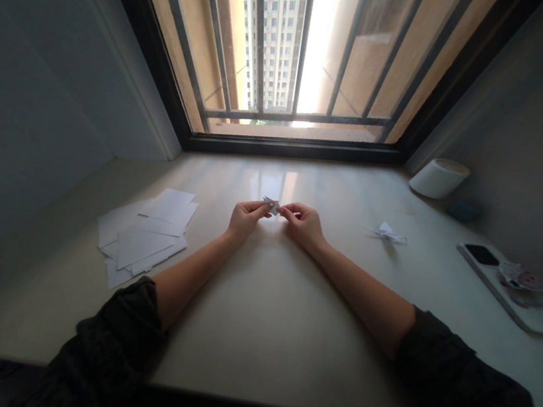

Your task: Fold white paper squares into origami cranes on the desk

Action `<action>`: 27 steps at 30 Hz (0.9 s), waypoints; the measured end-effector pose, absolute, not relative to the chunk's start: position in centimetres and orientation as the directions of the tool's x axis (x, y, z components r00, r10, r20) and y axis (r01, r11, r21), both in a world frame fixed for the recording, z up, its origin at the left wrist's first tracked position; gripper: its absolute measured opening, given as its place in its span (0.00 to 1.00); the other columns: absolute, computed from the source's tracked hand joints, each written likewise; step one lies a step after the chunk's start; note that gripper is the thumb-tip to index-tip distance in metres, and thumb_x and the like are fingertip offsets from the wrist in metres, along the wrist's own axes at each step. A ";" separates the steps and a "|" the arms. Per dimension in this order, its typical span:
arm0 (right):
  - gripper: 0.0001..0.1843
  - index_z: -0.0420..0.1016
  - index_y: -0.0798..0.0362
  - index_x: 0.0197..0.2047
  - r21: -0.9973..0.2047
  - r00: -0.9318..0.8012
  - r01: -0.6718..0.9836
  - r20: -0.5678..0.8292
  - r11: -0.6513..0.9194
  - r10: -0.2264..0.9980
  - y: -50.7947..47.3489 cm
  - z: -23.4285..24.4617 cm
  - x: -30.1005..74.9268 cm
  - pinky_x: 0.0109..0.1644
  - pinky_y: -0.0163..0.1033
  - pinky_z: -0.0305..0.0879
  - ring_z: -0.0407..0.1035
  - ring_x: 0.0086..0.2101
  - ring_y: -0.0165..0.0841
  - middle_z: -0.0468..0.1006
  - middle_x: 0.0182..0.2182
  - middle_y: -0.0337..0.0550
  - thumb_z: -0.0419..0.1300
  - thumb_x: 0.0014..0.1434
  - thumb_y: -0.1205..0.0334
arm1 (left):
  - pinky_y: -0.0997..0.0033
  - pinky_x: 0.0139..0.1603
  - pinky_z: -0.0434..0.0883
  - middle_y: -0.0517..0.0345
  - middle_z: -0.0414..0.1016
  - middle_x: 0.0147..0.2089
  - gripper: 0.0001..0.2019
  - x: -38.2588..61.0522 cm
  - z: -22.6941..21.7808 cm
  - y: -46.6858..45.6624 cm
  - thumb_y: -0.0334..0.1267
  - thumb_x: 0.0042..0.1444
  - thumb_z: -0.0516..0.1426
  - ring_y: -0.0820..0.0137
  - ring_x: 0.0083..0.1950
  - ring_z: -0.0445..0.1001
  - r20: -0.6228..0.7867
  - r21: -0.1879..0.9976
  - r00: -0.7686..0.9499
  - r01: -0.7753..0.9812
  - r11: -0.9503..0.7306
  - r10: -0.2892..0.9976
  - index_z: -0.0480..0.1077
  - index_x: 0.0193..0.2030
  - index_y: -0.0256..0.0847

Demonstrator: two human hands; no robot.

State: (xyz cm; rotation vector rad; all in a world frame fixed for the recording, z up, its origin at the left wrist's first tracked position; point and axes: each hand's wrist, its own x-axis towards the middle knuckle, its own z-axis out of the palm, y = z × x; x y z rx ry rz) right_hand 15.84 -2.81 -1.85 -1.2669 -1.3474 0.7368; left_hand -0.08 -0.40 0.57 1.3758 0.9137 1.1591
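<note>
- Pale glossy table [254,335] in a dim nook under a barred window, and everything sits on it.
- Closest in: dark sleeves pushed up, both forearms resting on the table and angling in toward each other.
- Left hand [244,216] and right hand [305,224] meet in the middle. Fingers are curled on both, with each thumb and forefinger nipping a tiny folded paper [272,206].
- So the paper sits dead between the two hands, right at the fingertips and on the far side of the knuckles. Looks like it's held just off the table.
- Neither hand is nearer, since each has one end of it.
- Its long axis seems to run left to right, pinch to pinch. Honestly it's too small to be sure, and I can't read the folds at all.
- Left of the left forearm there's a loose fan of sheets [144,237], apart from the hand.
- Out to the right, well apart from the right hand, a small folded shape [388,233] lies on its own.
- Further right by the wall: a white slab [536,322] with a phone [482,254] on it.
- Far corner has a white roll [439,179], then the window [301,54] with a tower block outside.
</note>
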 end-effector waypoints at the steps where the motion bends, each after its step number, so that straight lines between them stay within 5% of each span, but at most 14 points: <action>1: 0.19 0.80 0.52 0.31 -0.931 0.165 0.276 0.290 0.238 0.943 -2.9 -1.7 15.8 0.35 0.38 0.65 0.72 0.30 0.34 0.81 0.30 0.44 0.61 0.52 0.45 | 0.67 0.38 0.70 0.52 0.81 0.34 0.15 -0.1 0.6 -0.4 0.49 0.46 0.64 0.69 0.31 0.73 0.156 0.987 0.225 -0.075 -0.142 0.962 0.80 0.35 0.40; 16: 0.21 0.79 0.53 0.30 -0.930 0.183 0.303 0.272 0.208 0.945 -3.4 -1.2 15.7 0.31 0.37 0.65 0.69 0.26 0.30 0.80 0.29 0.43 0.64 0.48 0.42 | 0.68 0.35 0.69 0.53 0.79 0.30 0.17 -0.3 0.7 -0.5 0.51 0.47 0.63 0.69 0.30 0.74 0.157 0.988 0.249 -0.037 -0.153 0.956 0.79 0.33 0.37; 22: 0.26 0.78 0.49 0.46 -0.861 0.128 0.351 0.434 0.369 0.892 -4.3 -0.3 15.3 0.36 0.38 0.69 0.70 0.31 0.32 0.78 0.36 0.43 0.67 0.46 0.45 | 0.69 0.35 0.67 0.54 0.79 0.30 0.18 -0.4 0.6 -0.3 0.53 0.48 0.62 0.68 0.32 0.75 0.173 0.985 0.221 -0.018 -0.173 0.960 0.79 0.34 0.38; 27: 0.20 0.79 0.49 0.46 -0.783 0.112 0.447 0.528 0.432 0.842 -4.9 0.0 15.2 0.37 0.40 0.69 0.69 0.31 0.32 0.77 0.34 0.43 0.64 0.53 0.48 | 0.69 0.35 0.67 0.54 0.79 0.31 0.18 -0.4 0.6 -0.3 0.53 0.49 0.62 0.68 0.33 0.75 0.176 0.984 0.239 -0.022 -0.176 0.955 0.78 0.35 0.39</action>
